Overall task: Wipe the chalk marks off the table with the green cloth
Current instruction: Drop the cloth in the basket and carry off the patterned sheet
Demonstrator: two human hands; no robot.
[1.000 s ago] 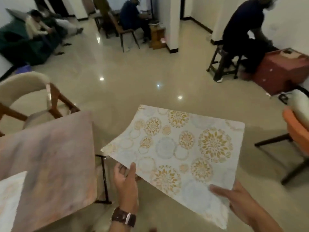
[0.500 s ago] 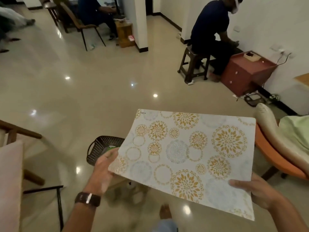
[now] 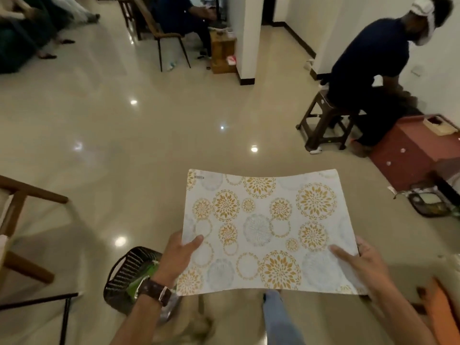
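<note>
I hold a white mat [image 3: 266, 227] printed with gold and grey flower circles flat in the air over the floor. My left hand [image 3: 178, 255] grips its near left edge, thumb on top. My right hand [image 3: 361, 263] grips the near right edge. Below my left wrist a dark woven basket [image 3: 124, 272] stands on the floor with something green [image 3: 146, 275] inside, perhaps the cloth; I cannot tell for sure. Only a black frame [image 3: 49, 298] and a wooden chair [image 3: 22, 195] show at the left; the table top is out of view.
A person in dark clothes sits on a stool [image 3: 321, 120] at the right, next to a red cabinet [image 3: 418, 148]. An orange chair edge [image 3: 443, 310] is at the lower right. More people and chairs are at the back. Glossy floor [image 3: 149, 145] spreads ahead.
The view has swung away from the pink table top at the left. The mat has turned from slanted to square in front of me, and the basket has come into view.
</note>
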